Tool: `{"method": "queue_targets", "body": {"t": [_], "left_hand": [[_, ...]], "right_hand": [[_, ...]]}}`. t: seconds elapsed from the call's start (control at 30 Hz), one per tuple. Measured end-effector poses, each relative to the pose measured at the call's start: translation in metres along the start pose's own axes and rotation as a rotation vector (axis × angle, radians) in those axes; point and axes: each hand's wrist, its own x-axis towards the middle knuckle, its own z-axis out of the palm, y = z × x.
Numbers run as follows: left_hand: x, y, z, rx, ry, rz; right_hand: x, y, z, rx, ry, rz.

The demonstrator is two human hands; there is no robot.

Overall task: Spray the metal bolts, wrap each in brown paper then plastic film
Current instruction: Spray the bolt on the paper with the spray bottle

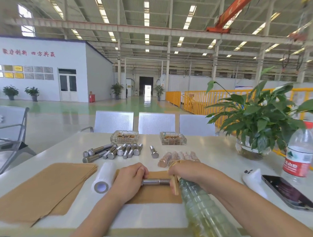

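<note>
Left hand (131, 176) grips the head end of a bolt (155, 181) lying on a brown paper sheet (155, 193); right hand (186, 172) is curled round a ribbed spray bottle (200, 206), nozzle right by the threaded tip. Best to spray briefly and roll the bolt beneath the left fingers so every side is coated. The bolt head is hidden inside the left fingers, the nozzle is blurred, and no mist shows.
</note>
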Motion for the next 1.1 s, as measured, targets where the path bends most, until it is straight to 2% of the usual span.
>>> {"method": "queue_targets", "body": {"t": [0.1,0.27,0.5,0.63,0.73,0.83,0.93,1.03,1.1], "left_hand": [[0.001,-0.001,0.0,0.029,-0.016,0.01],[0.001,-0.002,0.0,0.08,-0.029,0.023],[0.0,-0.002,-0.001,0.063,-0.026,0.034],[0.0,-0.002,0.001,0.03,-0.018,0.033],[0.002,-0.004,0.002,0.02,-0.012,0.019],[0.003,-0.007,0.003,0.005,-0.01,0.008],[0.003,-0.01,0.006,0.021,-0.02,0.004],[0.004,-0.009,0.009,0.061,-0.013,0.023],[0.005,-0.01,0.011,0.092,-0.009,0.024]], "right_hand": [[-0.001,0.004,-0.002,0.058,0.025,0.038],[-0.002,-0.005,0.005,0.13,-0.033,0.055],[0.007,-0.02,0.016,-0.028,-0.077,-0.019],[0.013,-0.015,0.017,0.041,0.03,0.018],[0.015,-0.013,0.012,-0.002,0.047,0.005],[0.014,-0.005,0.0,0.089,0.032,0.024],[0.016,0.007,-0.019,0.152,0.161,0.071],[0.02,0.021,-0.041,0.202,0.196,0.086],[0.022,0.031,-0.058,0.255,0.3,0.107]]}}
